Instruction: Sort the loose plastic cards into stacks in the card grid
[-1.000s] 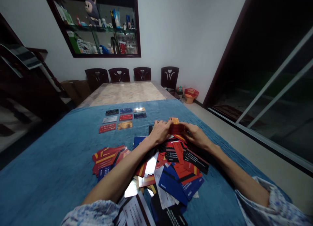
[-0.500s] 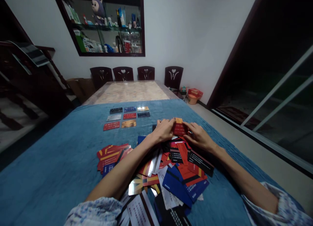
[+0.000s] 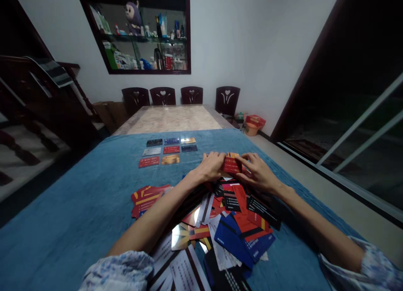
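Note:
My left hand point(image 3: 211, 167) and my right hand point(image 3: 257, 172) grip a red card point(image 3: 232, 165) from its two sides, fingers closed at its edges. An orange-gold card point(image 3: 233, 155) shows just behind it. Below my wrists spreads a loose heap of cards, among them a blue card point(image 3: 231, 237), a black card point(image 3: 263, 210) and a white card point(image 3: 189, 269). To the left of my left forearm lies a smaller pile of red cards point(image 3: 145, 198), partly hidden by the arm. Farther off, several cards lie face up in rows, including a silver card point(image 3: 152, 151) and a gold card point(image 3: 170, 159).
A blue cloth point(image 3: 94, 190) covers the near part of the table; its stone top point(image 3: 176, 117) shows beyond. Dark chairs point(image 3: 227, 99) stand at the far end. A glass sliding door is on the right, a stair railing on the left.
The view has turned slightly left, so everything sits a little farther right. Both hands stay on the red card, and more of the orange-gold card's width shows behind it.

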A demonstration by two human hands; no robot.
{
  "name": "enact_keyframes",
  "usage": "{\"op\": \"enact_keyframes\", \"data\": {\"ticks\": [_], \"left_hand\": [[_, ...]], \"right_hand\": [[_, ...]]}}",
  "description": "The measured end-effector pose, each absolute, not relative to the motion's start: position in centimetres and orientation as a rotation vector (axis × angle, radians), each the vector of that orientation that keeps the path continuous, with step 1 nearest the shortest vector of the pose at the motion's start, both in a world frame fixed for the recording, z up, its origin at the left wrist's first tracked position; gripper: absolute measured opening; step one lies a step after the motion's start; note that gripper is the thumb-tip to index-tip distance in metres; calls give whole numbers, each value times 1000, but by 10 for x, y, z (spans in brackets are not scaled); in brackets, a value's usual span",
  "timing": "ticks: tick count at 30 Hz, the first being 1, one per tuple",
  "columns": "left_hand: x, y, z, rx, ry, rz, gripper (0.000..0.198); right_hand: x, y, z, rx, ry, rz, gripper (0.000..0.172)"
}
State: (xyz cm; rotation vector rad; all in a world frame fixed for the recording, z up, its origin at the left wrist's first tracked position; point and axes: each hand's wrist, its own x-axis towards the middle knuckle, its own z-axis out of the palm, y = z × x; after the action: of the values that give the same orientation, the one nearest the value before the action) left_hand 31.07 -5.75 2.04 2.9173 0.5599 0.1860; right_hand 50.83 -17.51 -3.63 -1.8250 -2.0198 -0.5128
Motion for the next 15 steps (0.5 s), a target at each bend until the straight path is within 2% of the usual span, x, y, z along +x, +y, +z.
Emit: {"op": "enact_keyframes", "data": {"ticks": [5, 15], "left_hand": [[301, -48, 18, 2930, 555, 172, 31], [271, -33, 23, 3028, 605, 145, 32]], "right_hand": [[507, -168, -31, -1808, -2099, -484, 50], [490, -140, -15, -1782, -2229, -342, 45]]}}
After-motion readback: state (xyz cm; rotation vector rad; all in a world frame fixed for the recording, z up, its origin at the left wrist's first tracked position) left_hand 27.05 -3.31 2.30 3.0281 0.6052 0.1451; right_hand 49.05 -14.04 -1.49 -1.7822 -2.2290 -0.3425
